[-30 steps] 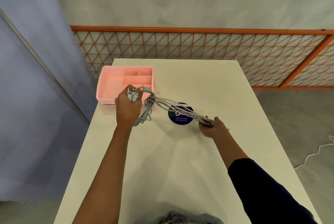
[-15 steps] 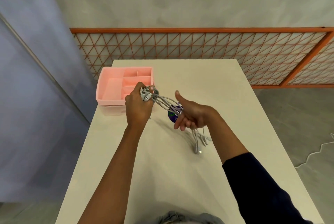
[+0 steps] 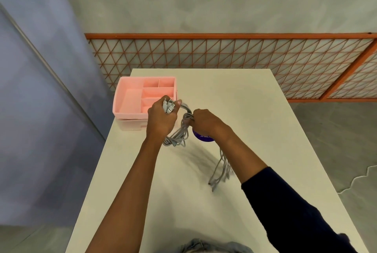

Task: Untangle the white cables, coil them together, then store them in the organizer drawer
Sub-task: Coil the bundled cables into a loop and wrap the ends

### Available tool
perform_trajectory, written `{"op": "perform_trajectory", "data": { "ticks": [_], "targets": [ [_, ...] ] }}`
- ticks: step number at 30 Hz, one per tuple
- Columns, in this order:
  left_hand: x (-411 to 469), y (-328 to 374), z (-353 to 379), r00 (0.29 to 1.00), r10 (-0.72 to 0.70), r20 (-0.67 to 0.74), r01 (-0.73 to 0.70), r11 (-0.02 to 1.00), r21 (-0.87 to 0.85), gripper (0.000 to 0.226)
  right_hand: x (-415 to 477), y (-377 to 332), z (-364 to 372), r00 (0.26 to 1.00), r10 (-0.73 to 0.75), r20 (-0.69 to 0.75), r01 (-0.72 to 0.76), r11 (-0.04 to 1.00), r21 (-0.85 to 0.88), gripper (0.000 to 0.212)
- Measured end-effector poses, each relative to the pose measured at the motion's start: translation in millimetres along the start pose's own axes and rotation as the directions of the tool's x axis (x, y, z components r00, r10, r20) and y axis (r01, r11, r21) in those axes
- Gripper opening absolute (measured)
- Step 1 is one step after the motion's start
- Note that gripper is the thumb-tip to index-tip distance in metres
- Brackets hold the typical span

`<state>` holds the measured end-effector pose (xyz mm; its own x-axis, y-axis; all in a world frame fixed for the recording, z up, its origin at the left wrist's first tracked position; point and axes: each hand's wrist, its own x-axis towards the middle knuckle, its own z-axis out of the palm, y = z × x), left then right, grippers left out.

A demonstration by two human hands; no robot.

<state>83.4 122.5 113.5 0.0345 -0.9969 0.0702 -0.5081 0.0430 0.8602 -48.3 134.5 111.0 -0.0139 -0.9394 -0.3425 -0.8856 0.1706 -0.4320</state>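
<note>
A bundle of white cables (image 3: pixel 179 132) hangs between my two hands above the white table (image 3: pixel 234 110). My left hand (image 3: pixel 162 118) grips the plug ends, which stick up out of the fist. My right hand (image 3: pixel 204 121) holds the bundle a short way along, fingers curled round it. One loop sags under my left hand, and the loose tails (image 3: pixel 221 171) hang down below my right forearm to the table. The pink organizer drawer (image 3: pixel 130 97) stands open at the table's far left corner, just beyond my left hand, its compartments holding nothing that I can see.
A round dark purple sticker (image 3: pixel 204 137) lies on the table, partly hidden under my right hand. An orange lattice fence (image 3: pixel 224 56) runs behind the table. A blue wall stands to the left, grey floor to the right.
My right hand has moved left and closed round the bundle right beside my left hand. The slack now loops down under my left hand, and the tails hang lower on the right.
</note>
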Motion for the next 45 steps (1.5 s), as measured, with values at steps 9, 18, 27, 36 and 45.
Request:
{"op": "perform_trajectory", "data": {
  "ticks": [9,18,27,36,45],
  "targets": [
    [12,-11,7,0.965,-0.184,0.188,0.195,0.98,-0.042,0.028,-6,6,-12,0.951,-0.261,-0.165,0.295,0.926,0.236,0.031],
    [18,-30,-25,0.919,-0.229,0.321,0.29,0.944,-0.158,0.034,-15,45,-46,0.895,-0.403,-0.192,0.446,0.788,0.425,0.024],
    [21,-4,-44,0.879,-0.166,0.446,0.257,0.954,-0.153,0.029,-7,77,-35,0.914,-0.352,0.203,0.261,0.89,0.373,0.015],
    [4,27,-5,0.953,0.069,0.294,-0.101,0.99,0.095,0.027,-10,39,-21,0.896,-0.171,0.41,-0.145,0.76,0.634,0.047],
    [20,-14,-22,0.918,-0.142,0.37,0.132,0.99,0.052,0.035,-17,39,-19,0.923,-0.33,0.197,0.308,0.942,0.133,0.034]
  ]
}}
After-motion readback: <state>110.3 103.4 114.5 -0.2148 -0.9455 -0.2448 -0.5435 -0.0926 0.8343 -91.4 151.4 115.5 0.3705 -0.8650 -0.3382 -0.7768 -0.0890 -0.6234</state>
